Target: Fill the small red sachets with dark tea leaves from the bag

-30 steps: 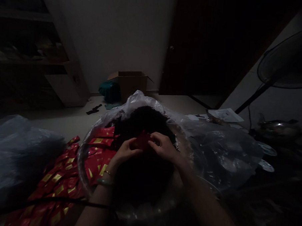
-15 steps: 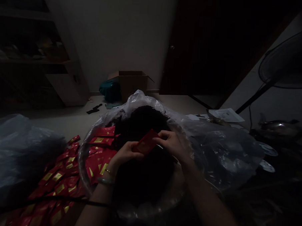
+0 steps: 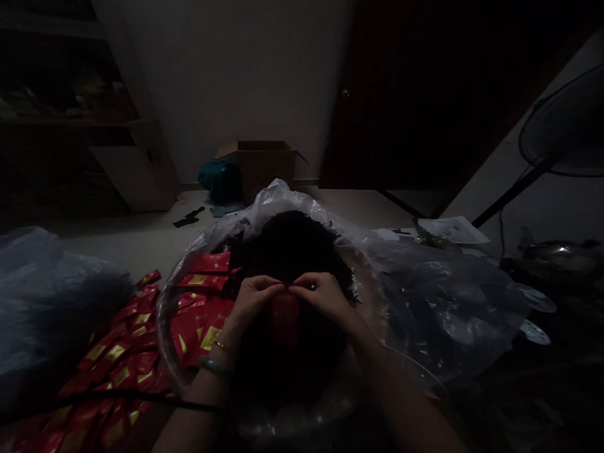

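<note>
A small red packet [image 3: 284, 318] hangs upright over a dark heap, its top edge pinched from both sides. My left hand [image 3: 253, 299], with a gold bracelet and a pale bangle on the wrist, is closed on the packet's left top corner. On the right top corner my right hand [image 3: 323, 295] is closed in the same way. The heap of dark loose material [image 3: 296, 233] looks like tea leaves and fills a round plastic-lined container [image 3: 163, 324]. Red packets with gold labels [image 3: 198, 319] lie inside its left side.
More red packets [image 3: 120, 372] are heaped on the left, by a bulging clear plastic bag [image 3: 33, 301]. Another clear plastic sheet [image 3: 453, 313] spreads to the right. Behind stand an open cardboard box [image 3: 267, 165], a teal bundle [image 3: 220, 181] and a fan [image 3: 571, 131].
The packet was held slanted between both hands half a second ago. It now hangs vertically by its top edge, with the two hands close together and the right one lower and further left.
</note>
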`<control>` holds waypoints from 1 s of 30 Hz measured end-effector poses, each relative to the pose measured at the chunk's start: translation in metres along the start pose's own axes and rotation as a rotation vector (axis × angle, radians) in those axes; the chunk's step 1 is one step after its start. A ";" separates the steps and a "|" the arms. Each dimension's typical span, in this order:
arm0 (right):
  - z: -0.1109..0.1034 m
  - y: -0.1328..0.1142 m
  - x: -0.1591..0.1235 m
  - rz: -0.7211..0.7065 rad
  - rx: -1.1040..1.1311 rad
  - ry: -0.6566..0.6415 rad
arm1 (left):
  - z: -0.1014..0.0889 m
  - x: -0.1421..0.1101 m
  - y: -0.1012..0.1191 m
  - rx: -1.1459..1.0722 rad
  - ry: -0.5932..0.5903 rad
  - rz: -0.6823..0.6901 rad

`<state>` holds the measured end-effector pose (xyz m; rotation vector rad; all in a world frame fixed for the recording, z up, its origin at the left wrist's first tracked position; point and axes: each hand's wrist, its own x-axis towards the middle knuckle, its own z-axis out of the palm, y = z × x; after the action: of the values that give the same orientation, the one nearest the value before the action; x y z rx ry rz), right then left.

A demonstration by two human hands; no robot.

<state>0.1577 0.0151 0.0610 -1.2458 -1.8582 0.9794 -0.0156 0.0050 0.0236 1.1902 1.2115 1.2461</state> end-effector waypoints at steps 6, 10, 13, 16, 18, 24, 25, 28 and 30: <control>0.002 0.004 0.003 0.051 0.090 -0.005 | 0.001 -0.002 0.006 -0.008 -0.002 -0.001; 0.004 0.005 0.003 0.051 0.093 -0.038 | 0.000 -0.001 0.003 0.033 -0.043 -0.010; 0.006 0.007 0.002 0.047 0.099 -0.019 | 0.001 0.000 0.000 0.017 -0.054 -0.007; 0.011 0.010 0.002 0.059 0.146 0.044 | 0.005 -0.003 -0.003 -0.085 -0.181 -0.059; 0.013 0.013 0.004 0.072 0.190 0.044 | 0.009 -0.007 -0.005 -0.145 -0.293 -0.147; -0.004 0.035 0.017 0.023 -0.057 0.117 | 0.010 -0.006 -0.010 -0.261 -0.153 -0.284; -0.008 0.042 0.018 0.040 -0.219 0.137 | 0.009 -0.005 -0.010 -0.278 -0.125 -0.277; -0.017 0.066 0.018 0.210 -0.630 -0.060 | 0.007 -0.002 -0.008 -0.308 -0.062 -0.248; -0.018 0.080 0.018 0.317 -0.713 -0.194 | 0.006 -0.002 -0.007 -0.312 -0.045 -0.239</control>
<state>0.2014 0.0559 0.0026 -1.9642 -2.3131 0.6092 -0.0090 0.0031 0.0171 0.8162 1.0465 1.1700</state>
